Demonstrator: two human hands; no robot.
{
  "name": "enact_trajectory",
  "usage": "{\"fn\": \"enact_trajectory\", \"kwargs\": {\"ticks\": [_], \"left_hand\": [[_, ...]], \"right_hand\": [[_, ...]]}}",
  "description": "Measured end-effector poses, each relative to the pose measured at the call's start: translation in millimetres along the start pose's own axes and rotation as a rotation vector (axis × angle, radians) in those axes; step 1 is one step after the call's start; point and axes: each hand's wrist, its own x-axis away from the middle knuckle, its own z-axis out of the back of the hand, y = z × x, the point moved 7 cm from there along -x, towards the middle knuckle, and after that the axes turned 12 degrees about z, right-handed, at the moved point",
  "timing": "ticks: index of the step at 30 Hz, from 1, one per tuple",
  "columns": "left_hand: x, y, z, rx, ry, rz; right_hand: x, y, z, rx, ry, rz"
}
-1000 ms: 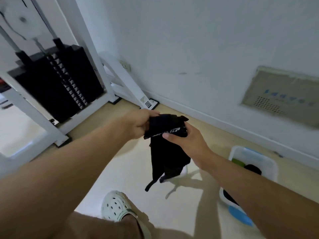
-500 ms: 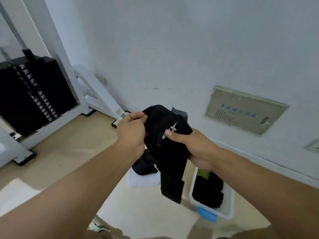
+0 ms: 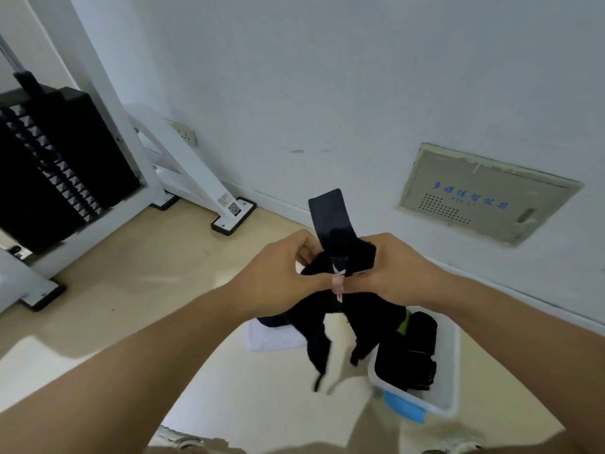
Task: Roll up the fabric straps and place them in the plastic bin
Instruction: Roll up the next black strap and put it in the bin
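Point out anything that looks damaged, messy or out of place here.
The wall panel has chipped, ragged filler around its frame. On the floor beside the bin, dark fabric lies on a white cloth, not binned. The strap in both hands has loose ends dangling.

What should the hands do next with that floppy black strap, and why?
Probably keep rolling: both the left hand and right hand pinch the black strap, but two loose ends dangle below. Winding those in seems needed before it goes into the plastic bin.
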Motion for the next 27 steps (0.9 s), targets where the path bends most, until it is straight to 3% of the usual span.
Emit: {"fn": "enact_trajectory", "kwargs": {"ticks": [7,12,18,24,27], "left_hand": [[-6.4,-4.0,-3.5,0.006,-0.015,0.082],[0.0,-8.6,-0.9,0.020,-0.039,0.110],[-1.3,-18.4,9.2,0.315,0.125,0.219],[-2.1,-12.7,10.6,0.521,0.181,0.188],[-1.6,-11.4,6.9,0.592,0.158,0.195]], "right_hand": [[-6.4,9.3,7.4,-0.045,0.073,-0.028],[-2.6,22.7,22.7,-0.039,0.256,-0.115],[1.7,33.4,34.4,-0.156,0.395,-0.184],[6.4,20.5,12.7,-0.514,0.207,-0.150],[8.0,14.6,-1.5,-0.534,0.139,-0.130]]}}
